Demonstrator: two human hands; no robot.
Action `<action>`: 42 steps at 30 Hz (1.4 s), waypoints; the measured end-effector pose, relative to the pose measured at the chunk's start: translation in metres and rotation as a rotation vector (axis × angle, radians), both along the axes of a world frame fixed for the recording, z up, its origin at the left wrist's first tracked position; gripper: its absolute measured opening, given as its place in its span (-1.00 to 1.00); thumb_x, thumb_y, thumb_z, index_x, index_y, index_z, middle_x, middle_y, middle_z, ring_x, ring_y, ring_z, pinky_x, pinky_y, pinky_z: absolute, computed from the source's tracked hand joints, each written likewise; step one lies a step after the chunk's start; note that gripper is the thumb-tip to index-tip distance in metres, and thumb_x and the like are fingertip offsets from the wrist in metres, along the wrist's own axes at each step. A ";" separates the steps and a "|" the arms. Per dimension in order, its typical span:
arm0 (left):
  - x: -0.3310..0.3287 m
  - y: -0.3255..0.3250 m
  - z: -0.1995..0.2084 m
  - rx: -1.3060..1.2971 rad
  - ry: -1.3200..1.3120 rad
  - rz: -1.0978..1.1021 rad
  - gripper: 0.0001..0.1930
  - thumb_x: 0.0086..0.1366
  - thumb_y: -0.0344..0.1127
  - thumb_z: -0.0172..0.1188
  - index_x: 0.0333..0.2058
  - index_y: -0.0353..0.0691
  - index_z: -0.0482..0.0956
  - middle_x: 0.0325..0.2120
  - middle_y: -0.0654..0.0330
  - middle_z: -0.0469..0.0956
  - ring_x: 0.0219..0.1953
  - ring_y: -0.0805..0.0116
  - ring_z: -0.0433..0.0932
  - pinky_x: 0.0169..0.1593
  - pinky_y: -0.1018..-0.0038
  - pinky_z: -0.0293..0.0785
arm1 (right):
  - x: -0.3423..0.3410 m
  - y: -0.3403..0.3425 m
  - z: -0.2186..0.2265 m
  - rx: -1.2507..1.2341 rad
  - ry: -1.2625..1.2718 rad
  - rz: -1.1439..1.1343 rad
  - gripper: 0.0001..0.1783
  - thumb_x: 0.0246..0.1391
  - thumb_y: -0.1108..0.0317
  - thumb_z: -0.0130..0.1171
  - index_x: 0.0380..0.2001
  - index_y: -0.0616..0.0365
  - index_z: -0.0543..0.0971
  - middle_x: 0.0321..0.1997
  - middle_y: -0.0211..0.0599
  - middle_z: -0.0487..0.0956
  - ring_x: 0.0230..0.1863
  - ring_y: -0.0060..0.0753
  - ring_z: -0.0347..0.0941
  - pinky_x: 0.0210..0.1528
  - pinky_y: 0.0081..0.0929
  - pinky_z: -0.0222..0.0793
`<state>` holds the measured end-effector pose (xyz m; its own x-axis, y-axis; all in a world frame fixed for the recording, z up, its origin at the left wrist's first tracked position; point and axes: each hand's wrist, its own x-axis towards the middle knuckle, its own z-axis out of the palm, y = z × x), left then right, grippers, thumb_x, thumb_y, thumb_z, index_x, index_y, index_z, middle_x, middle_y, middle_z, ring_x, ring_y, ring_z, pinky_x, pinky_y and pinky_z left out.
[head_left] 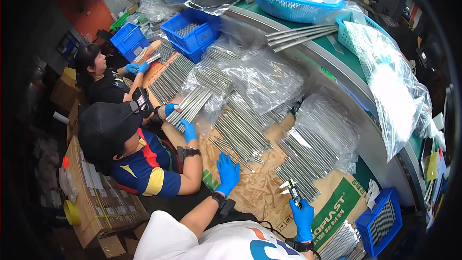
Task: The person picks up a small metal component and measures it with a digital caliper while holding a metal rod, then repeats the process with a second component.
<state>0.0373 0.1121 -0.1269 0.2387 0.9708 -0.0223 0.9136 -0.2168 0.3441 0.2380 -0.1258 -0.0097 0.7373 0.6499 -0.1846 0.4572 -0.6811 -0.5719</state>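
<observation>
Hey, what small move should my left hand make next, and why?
Probably pick one from the metal rods just ahead: your left hand is open near them with nothing visible in it, while your right hand holds a digital caliper.

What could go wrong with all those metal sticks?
The caliper might slip from the right hand and scratch the rods beside it.

The long rods up by the metal rail have ends sticking out, so a bump might knock them down.
</observation>
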 end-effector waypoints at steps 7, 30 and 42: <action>-0.018 -0.001 -0.011 0.058 0.199 -0.147 -0.27 0.17 -0.03 0.09 0.22 -0.30 0.10 0.25 -0.08 0.00 0.27 -0.10 -0.03 0.23 -0.07 -0.09 | -0.003 0.000 0.003 -0.050 0.016 0.115 -0.54 -0.13 -0.04 0.28 -0.56 0.21 0.54 -0.68 -0.04 0.48 -0.64 -0.04 0.44 -0.60 -0.24 0.26; 0.161 -0.100 0.010 0.231 0.129 -1.298 -0.65 -0.02 -0.43 0.13 -0.18 -0.19 0.42 -0.27 0.20 0.38 -0.13 0.24 0.38 -0.02 0.12 0.26 | -0.007 -0.074 0.015 0.004 0.086 0.051 -0.49 -0.15 -0.13 0.25 -0.48 0.16 0.59 -0.67 -0.11 0.50 -0.62 -0.11 0.48 -0.61 -0.34 0.32; 0.157 -0.105 -0.025 0.471 0.077 -1.198 -0.79 0.03 -0.39 0.08 -0.28 -0.15 0.47 -0.38 0.21 0.40 -0.26 0.26 0.44 -0.07 0.11 0.33 | -0.011 -0.076 0.019 0.035 0.020 0.099 -0.48 -0.13 -0.18 0.22 -0.51 0.13 0.57 -0.68 -0.15 0.48 -0.61 -0.12 0.47 -0.60 -0.34 0.34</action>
